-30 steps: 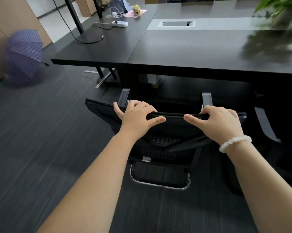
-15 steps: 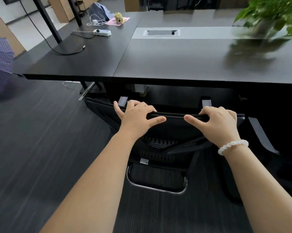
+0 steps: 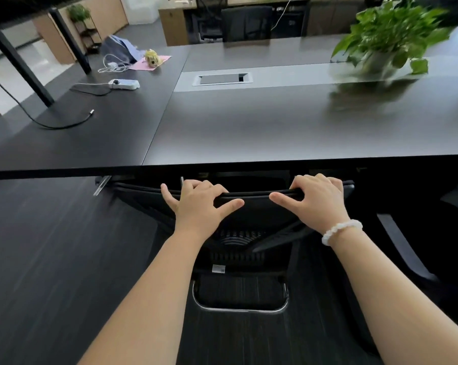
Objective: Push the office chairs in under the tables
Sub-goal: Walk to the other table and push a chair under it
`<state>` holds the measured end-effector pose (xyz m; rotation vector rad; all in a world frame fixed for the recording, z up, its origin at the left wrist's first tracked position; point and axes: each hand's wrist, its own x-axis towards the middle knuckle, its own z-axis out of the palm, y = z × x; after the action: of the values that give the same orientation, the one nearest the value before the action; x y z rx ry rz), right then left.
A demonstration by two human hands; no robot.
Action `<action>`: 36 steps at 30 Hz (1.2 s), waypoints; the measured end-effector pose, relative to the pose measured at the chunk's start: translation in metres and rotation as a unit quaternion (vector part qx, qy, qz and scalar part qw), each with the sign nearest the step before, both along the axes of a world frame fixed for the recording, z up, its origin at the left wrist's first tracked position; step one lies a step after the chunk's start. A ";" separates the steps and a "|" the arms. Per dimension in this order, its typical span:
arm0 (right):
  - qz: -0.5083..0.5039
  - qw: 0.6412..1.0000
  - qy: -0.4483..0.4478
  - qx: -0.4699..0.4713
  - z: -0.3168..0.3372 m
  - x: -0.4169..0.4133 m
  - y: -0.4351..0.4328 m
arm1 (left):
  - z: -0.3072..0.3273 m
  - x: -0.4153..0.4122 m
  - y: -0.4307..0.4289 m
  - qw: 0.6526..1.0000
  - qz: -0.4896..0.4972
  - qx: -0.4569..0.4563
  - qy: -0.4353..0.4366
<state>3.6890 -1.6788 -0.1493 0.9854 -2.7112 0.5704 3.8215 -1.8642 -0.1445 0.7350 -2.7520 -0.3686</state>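
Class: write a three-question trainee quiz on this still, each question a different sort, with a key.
1. True or false: both the left hand and the right hand grip the top of the office chair's backrest.
2. The white bead bracelet sits on which wrist? A left, B right.
3. Fill in: on the table, far right, stands a potted ____.
Key: 1 true; 2 B; 3 plant.
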 end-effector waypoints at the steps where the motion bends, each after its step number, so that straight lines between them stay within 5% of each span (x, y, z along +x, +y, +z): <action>1: 0.002 1.000 0.001 0.000 0.000 -0.008 -0.005 | 0.000 -0.008 -0.005 1.000 0.001 0.004 0.000; 29: -0.032 0.998 -0.042 -0.026 0.011 -0.114 -0.071 | 0.000 -0.123 -0.076 0.999 -0.031 -0.020 -0.026; 36: -0.018 0.999 -0.034 0.036 0.009 -0.113 -0.068 | -0.002 -0.117 -0.073 0.998 -0.038 -0.036 -0.043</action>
<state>3.5758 -1.7468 -0.1401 0.9483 -2.8208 0.5126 3.7047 -1.9374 -0.1469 0.6432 -2.8636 -0.2568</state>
